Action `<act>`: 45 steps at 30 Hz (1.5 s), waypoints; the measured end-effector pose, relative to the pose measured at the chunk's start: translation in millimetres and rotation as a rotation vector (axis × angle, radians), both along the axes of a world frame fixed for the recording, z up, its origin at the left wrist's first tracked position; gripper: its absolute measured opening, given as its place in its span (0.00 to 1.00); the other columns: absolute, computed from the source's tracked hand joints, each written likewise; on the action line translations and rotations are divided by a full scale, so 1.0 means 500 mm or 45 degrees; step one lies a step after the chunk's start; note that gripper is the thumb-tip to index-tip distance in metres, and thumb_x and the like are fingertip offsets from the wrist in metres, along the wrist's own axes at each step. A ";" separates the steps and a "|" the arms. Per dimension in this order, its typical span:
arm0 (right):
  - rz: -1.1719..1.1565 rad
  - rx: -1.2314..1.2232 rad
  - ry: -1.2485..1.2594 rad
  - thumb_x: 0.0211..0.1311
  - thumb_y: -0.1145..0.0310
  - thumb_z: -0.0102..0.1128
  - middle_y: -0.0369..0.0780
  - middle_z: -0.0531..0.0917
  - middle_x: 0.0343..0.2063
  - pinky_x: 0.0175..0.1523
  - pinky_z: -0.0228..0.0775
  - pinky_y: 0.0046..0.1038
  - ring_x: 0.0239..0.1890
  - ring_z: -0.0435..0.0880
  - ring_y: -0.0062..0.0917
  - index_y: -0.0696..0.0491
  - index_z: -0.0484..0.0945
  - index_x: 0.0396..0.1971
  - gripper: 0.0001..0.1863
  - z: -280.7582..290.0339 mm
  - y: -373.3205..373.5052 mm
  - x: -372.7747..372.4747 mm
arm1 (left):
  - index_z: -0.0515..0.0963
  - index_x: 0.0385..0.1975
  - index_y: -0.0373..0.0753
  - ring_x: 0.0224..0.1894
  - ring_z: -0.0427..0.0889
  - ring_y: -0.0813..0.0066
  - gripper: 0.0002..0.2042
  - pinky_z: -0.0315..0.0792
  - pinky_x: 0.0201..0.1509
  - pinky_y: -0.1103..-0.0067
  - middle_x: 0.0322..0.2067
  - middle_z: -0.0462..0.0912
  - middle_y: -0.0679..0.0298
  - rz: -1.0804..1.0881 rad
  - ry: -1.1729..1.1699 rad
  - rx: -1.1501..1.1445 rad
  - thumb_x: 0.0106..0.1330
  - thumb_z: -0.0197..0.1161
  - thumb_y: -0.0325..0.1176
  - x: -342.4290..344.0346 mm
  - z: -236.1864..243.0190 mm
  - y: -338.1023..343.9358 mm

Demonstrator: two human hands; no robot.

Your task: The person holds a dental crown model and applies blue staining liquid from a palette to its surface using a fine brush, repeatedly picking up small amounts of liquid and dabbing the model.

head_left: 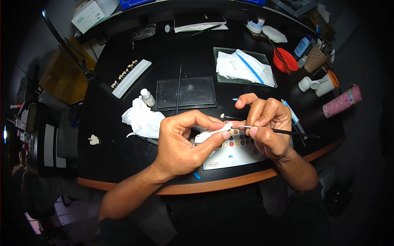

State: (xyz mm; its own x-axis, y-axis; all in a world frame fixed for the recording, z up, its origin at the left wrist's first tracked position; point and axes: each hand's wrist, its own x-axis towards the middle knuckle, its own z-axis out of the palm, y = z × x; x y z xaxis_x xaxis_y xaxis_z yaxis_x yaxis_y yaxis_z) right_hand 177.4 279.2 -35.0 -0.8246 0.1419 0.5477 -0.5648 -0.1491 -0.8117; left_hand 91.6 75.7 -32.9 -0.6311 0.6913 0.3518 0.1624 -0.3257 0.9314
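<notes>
My left hand (178,141) pinches a small white piece (203,137), like a dental plaster model, between thumb and fingers. In my right hand (273,123) is a thin brush with a black handle (297,133); its tip points left, at the end of the white piece. Whether the tip touches it I cannot tell. Just below both hands lies a white palette (234,160) with rows of coloured wells, partly hidden by them. A small tooth-shaped piece (222,115) lies beyond the fingers.
A crumpled white cloth (141,119) and a small bottle (147,97) stand left of a dark flat tray (193,92) with a brush across it. Beyond are a glass slab (221,78) with white paper, a red bowl (292,61), cups (326,85) and a pink tumbler (342,101).
</notes>
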 end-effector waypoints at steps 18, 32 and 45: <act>-0.045 0.016 0.019 0.52 0.83 0.65 0.36 0.81 0.18 0.63 0.69 0.45 0.23 0.77 0.15 0.51 0.74 0.24 0.10 -0.005 -0.005 -0.001 | 0.83 0.36 0.29 0.34 0.88 0.79 0.06 0.81 0.38 0.85 0.32 0.88 0.55 0.039 -0.034 0.003 0.63 0.73 0.20 0.001 -0.002 0.004; 0.000 -0.042 -0.028 0.51 0.84 0.63 0.37 0.80 0.18 0.64 0.71 0.47 0.28 0.80 0.19 0.52 0.74 0.23 0.09 0.012 -0.009 0.005 | 0.80 0.38 0.28 0.43 0.88 0.71 0.08 0.82 0.51 0.79 0.38 0.87 0.50 -0.002 -0.057 -0.042 0.61 0.71 0.15 0.000 0.001 0.000; 0.058 -0.049 -0.012 0.51 0.85 0.61 0.40 0.82 0.21 0.62 0.79 0.42 0.45 0.83 0.31 0.53 0.74 0.23 0.09 0.000 0.003 0.005 | 0.83 0.37 0.30 0.41 0.88 0.74 0.07 0.82 0.47 0.81 0.38 0.88 0.51 0.001 0.051 0.078 0.61 0.73 0.17 -0.004 -0.011 0.008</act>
State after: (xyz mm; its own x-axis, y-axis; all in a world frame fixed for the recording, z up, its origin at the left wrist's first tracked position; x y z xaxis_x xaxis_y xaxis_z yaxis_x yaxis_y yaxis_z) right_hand 180.1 280.8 -35.0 -0.8357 0.1246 0.5349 -0.5492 -0.2054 -0.8101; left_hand 89.4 79.5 -38.5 -0.6163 0.6672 0.4183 0.1991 -0.3820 0.9025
